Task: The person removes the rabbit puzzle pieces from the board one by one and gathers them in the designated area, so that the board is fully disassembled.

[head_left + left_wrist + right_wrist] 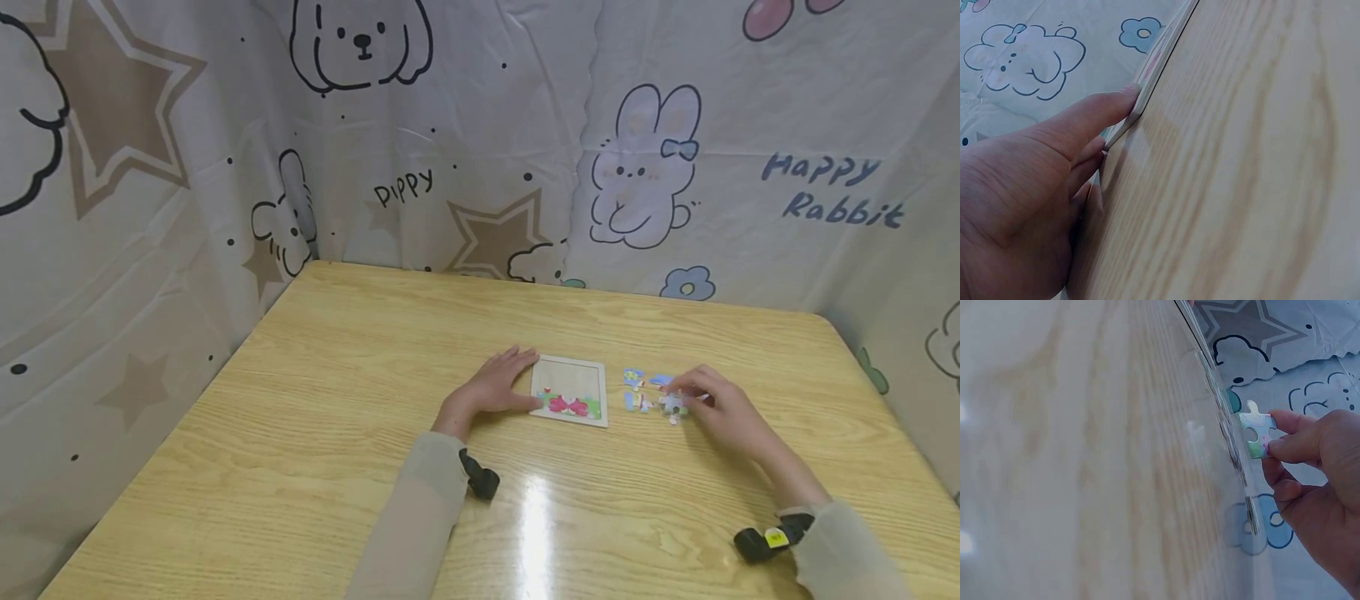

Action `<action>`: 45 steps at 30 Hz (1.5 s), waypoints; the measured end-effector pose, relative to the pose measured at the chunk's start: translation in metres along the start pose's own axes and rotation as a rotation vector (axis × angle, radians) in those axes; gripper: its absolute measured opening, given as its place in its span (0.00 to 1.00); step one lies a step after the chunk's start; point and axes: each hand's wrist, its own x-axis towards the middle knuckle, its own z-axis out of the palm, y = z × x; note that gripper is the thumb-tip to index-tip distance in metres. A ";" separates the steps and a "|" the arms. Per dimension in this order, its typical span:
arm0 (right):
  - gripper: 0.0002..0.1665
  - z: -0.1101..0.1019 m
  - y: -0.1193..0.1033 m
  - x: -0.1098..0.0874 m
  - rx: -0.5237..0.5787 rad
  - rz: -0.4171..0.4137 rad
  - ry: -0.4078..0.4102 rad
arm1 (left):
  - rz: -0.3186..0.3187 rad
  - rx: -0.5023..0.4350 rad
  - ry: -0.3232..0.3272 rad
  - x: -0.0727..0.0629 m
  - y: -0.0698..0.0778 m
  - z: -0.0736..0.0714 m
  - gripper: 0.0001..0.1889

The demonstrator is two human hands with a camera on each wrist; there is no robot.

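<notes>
A square wooden puzzle tray [570,375] lies on the table, its lower strip filled with pieces showing red and green. My left hand [497,383] rests at the tray's left side, fingers extended toward the far corner, thumb on the near part of the rim. In the left wrist view the straight thumb [1094,115] presses on the tray's edge. To the tray's right, my right hand [722,410] pinches a jigsaw piece [1261,439] between thumb and fingers, held up above the table. Loose jigsaw pieces [639,402] lie just left of that hand.
The wood-grain table [337,467] extends around the tray and pieces. A printed curtain [510,125] hangs behind the far edge and along both sides. A black wrist camera [480,477] sits at the left cuff, and another camera [757,543] at the right cuff.
</notes>
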 end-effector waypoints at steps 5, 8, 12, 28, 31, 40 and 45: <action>0.17 -0.007 0.007 -0.008 -0.024 0.000 0.016 | 0.003 -0.002 0.002 0.000 0.001 0.000 0.43; 0.17 -0.011 0.010 -0.012 -0.032 -0.001 0.021 | 0.003 -0.003 0.001 0.000 0.001 -0.001 0.43; 0.16 -0.015 0.013 -0.017 -0.026 0.018 0.024 | 0.004 0.002 0.000 0.000 0.001 -0.001 0.43; 0.17 -0.023 0.024 -0.028 -0.033 0.051 0.005 | 0.005 0.003 0.001 0.001 0.000 0.001 0.43; 0.17 -0.024 0.025 -0.026 -0.051 0.057 -0.010 | 0.003 0.006 0.002 0.001 0.000 0.001 0.43; 0.13 -0.026 0.028 -0.020 -0.089 0.106 -0.079 | 0.003 -0.016 -0.001 -0.002 0.002 -0.002 0.43; 0.11 -0.025 0.030 -0.020 -0.076 0.131 -0.087 | 0.005 -0.019 0.001 -0.003 0.002 -0.002 0.43</action>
